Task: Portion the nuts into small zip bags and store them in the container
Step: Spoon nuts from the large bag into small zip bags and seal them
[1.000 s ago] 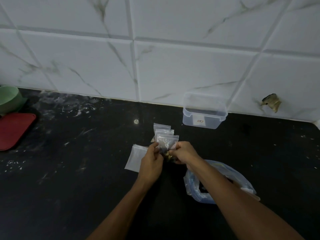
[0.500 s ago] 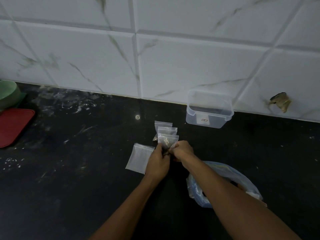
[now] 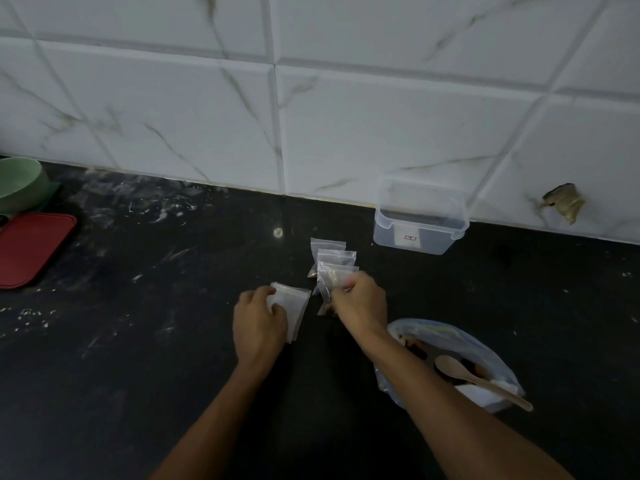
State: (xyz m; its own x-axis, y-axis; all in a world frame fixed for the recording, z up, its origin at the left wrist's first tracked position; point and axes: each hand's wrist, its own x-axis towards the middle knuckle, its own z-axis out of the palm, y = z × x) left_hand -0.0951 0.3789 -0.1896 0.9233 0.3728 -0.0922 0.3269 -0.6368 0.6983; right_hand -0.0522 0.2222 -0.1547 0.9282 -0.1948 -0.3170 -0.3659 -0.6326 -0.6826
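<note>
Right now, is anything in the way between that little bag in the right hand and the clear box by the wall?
Nothing visible blocks it: only bare counter between the filled bag and the open container.

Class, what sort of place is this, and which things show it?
Probably a home kitchen: a dark stone counter against a marble-look tiled wall, with a green bowl and a wooden spoon.

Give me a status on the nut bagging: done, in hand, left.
Done: two filled bags lie on the counter. In hand: right hand holds a third bag; left hand grips the empty bags. Left: the container looks empty; nuts remain in the big bag.
</note>
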